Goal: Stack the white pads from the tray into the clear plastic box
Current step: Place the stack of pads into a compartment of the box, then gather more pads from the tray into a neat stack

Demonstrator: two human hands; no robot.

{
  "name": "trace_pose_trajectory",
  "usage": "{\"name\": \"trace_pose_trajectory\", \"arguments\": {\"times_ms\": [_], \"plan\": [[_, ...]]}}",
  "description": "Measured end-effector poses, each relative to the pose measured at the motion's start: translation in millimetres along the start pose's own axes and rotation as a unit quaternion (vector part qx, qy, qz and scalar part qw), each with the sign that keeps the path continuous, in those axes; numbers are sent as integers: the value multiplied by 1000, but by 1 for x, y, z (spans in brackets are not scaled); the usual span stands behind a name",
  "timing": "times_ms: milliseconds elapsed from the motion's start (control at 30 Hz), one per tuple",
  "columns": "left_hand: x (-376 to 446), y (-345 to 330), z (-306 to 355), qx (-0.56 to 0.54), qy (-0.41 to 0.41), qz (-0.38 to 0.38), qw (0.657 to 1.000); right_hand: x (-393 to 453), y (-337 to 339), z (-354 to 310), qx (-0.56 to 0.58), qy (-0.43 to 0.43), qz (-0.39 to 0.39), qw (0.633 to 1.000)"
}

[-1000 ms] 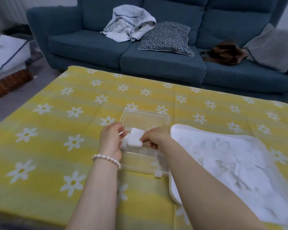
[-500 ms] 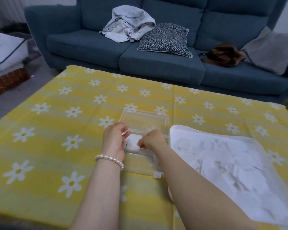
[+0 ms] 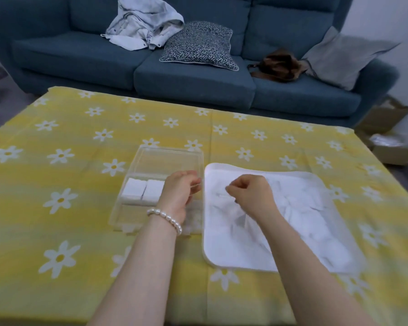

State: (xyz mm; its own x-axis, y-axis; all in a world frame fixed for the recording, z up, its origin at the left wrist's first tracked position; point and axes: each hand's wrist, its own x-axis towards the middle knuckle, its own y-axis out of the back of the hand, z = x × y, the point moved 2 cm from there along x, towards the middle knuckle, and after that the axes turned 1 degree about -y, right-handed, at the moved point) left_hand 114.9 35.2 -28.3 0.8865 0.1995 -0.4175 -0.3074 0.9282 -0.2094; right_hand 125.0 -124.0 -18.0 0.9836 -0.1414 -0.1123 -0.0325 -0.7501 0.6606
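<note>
The clear plastic box [image 3: 161,152] lies on the yellow cloth with two stacks of white pads [image 3: 143,191] side by side in its left part. My left hand [image 3: 180,192] hovers over the box's right end, fingers loosely curled with nothing in them. Right of the box, the white tray [image 3: 211,245] holds several loose white pads [image 3: 304,215]. My right hand [image 3: 253,195] is low over the tray's left part with its fingers curled down among the pads. Whether they pinch a pad is hidden, white on white.
The table carries a yellow cloth with white daisies [image 3: 61,198]. Behind it stands a blue sofa [image 3: 193,78] with a jacket, cushions and a brown bag. Cardboard boxes [image 3: 386,137] sit on the floor at the right.
Both hands held a pad over the box a second ago. That pad now lies in the box. My right hand has moved right onto the tray, and my left hand has shifted to the box's right end.
</note>
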Motion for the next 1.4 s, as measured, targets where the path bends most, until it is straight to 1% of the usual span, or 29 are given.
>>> {"name": "trace_pose_trajectory", "arguments": {"times_ms": [133,200,233,300,367,467,533,667,733,800,900,967,1000,1133,1200,1267,1333,1367,1400], "plan": [[-8,-36,-21,89,17,-72,993,-11,61,67,29,-87,78,993],[-7,-46,-30,188,-18,-89,978,-15,71,89,49,-116,90,988],[-7,-51,-35,256,-50,-92,961,-14,73,98,53,-121,91,987],[-8,-60,-42,377,-102,-97,916,-9,76,107,43,-120,88,988],[-7,-69,-49,447,-120,-115,879,-2,78,109,16,-115,88,989],[-6,-76,-56,506,-134,-122,844,6,73,106,-36,-112,61,991],[-6,-76,-59,520,-147,-115,834,9,65,104,-70,-113,30,991],[-8,-77,-63,545,-173,-122,811,13,52,103,-109,-83,-18,990],[-9,-80,-65,537,-169,-118,818,13,47,103,-134,-68,-20,988],[-10,-83,-69,523,-147,-122,831,13,41,102,-183,-49,-16,982],[-9,-85,-76,527,-125,-144,828,13,27,103,-240,-38,-42,969],[-9,-84,-78,529,-119,-155,826,14,23,101,-237,-28,-43,970],[-7,-83,-79,522,-117,-156,830,15,23,100,-228,-20,-37,973],[0,-76,-77,473,-111,-132,864,17,25,97,-205,-12,-39,978],[2,-75,-75,431,-108,-112,889,16,33,96,-131,-30,-56,989],[1,-76,-69,356,-115,-82,924,14,45,90,-8,-52,-74,996],[-2,-77,-59,223,-94,-60,968,9,58,83,139,-56,-82,985],[-4,-78,-56,138,-56,-63,987,6,64,79,198,-55,-84,975],[-6,-80,-54,57,-4,-81,995,3,68,76,241,-52,-88,965]]}}
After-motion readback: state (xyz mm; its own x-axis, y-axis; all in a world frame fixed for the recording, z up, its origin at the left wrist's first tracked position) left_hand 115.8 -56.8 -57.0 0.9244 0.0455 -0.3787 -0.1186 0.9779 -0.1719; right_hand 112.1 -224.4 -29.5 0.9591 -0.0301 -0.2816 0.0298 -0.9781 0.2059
